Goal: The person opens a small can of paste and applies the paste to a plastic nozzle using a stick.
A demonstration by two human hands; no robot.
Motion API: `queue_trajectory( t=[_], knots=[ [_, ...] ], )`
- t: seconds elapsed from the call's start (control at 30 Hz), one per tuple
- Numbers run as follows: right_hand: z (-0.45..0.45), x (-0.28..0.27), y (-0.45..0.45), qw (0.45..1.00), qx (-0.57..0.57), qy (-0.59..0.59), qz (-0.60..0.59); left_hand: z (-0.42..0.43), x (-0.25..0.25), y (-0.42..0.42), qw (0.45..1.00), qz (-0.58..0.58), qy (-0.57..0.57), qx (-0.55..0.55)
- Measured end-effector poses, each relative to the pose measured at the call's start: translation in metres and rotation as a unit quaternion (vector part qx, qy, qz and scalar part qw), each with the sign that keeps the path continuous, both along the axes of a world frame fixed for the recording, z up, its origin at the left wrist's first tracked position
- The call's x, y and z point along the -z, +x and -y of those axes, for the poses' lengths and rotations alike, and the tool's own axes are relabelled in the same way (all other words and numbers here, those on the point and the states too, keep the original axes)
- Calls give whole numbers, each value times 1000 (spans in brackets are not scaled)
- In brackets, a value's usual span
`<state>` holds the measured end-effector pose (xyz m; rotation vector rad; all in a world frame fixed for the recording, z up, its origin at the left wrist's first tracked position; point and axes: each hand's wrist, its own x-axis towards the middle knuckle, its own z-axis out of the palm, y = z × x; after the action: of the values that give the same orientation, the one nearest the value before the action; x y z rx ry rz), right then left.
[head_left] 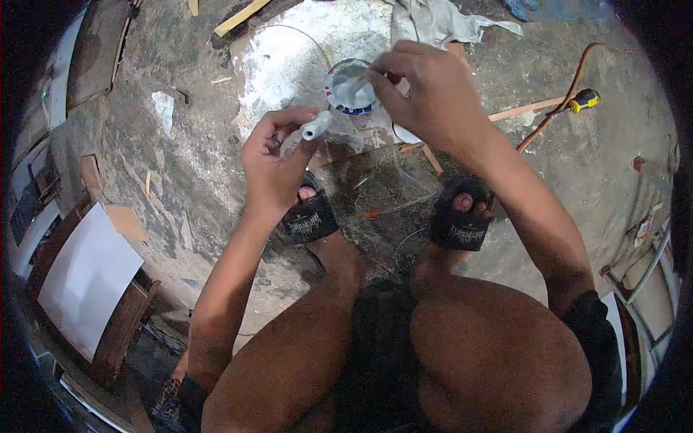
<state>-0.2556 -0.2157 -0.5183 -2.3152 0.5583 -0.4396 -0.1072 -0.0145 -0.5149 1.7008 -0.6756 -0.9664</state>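
Note:
Between the thumb and fingers of my left hand (271, 155) is a short white tube (316, 126), its dark open end facing me. To the right and a little above, my right hand (429, 90) is closed, its fingertips at the right side of a round open tin (349, 110). The tin has a blue and red marked rim and whitish contents. I cannot make out what the right fingers hold, if anything. A whitish round piece, maybe a lid (406, 134), lies partly hidden below that hand.
Under the tin lies a white-stained board (278, 65). A white cloth (433, 22) is behind it. At right are a yellow and black screwdriver (585, 100), a brown cord (577, 76) and a wood strip (527, 108). My sandalled feet stand in front, amid scraps.

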Motion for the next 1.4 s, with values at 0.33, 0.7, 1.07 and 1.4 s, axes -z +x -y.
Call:
queue_trajectory(
  t=[0.33, 0.7, 1.07, 1.4],
  knots=[
    [1, -10, -10, 999, 29, 3, -20, 20, -9, 2, 999, 39, -16, -5],
    [1, -31, -17, 987, 122, 102, 20, 23, -25, 3, 979, 196, 53, 0],
    [1, -42, -21, 983, 139, 111, 51, 19, -18, 7, 976, 213, 37, 20],
    [0, -50, -27, 959, 181, 207, 71, 15, -9, 8, 962, 272, 15, 29]
  ],
)
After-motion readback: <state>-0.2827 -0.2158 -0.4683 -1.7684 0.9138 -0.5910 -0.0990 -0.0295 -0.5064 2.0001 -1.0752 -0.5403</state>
